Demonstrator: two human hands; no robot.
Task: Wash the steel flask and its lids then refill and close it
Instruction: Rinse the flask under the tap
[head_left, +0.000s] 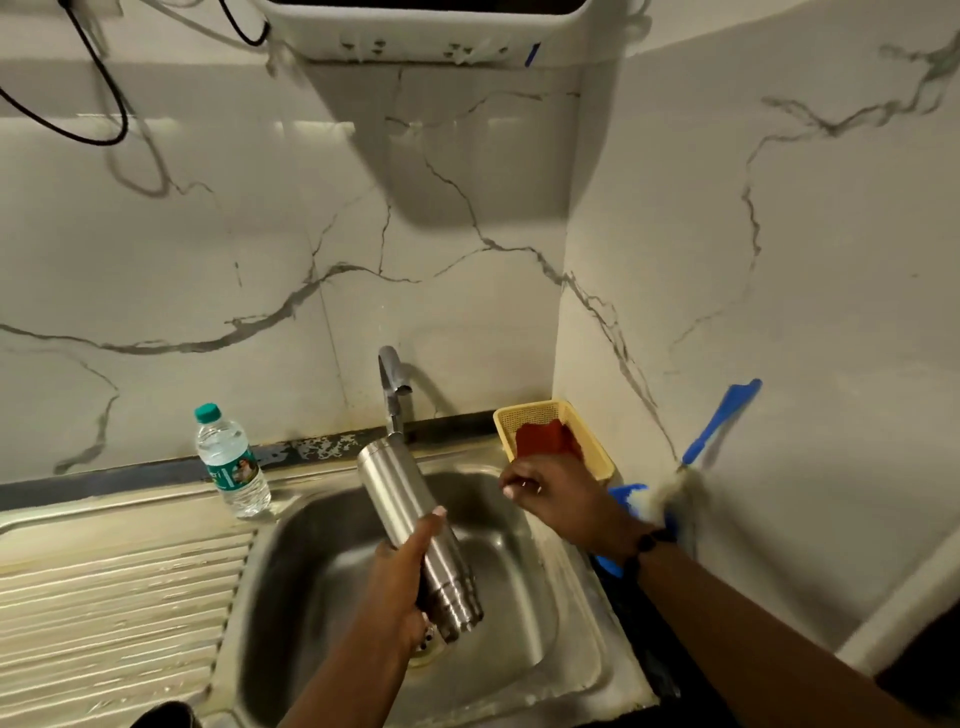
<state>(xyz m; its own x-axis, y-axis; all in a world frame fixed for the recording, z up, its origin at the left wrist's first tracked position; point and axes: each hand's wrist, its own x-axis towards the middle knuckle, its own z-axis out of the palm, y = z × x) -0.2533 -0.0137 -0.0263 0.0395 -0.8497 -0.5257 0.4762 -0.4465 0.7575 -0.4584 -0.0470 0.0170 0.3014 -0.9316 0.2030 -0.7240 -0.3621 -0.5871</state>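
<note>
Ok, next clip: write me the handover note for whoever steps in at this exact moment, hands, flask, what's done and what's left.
Left hand: closed grip around the steel flask, held tilted over the sink, its upper end by the tap spout.
Right hand: loosely curled, empty as far as I can tell, at the yellow basket holding a red cloth.
A blue-handled brush leans at the right wall; a water bottle stands left of the sink.
Done: unclear; no water visibly running, lids not in view.
Left: wash flask and lids, refill, close.
</note>
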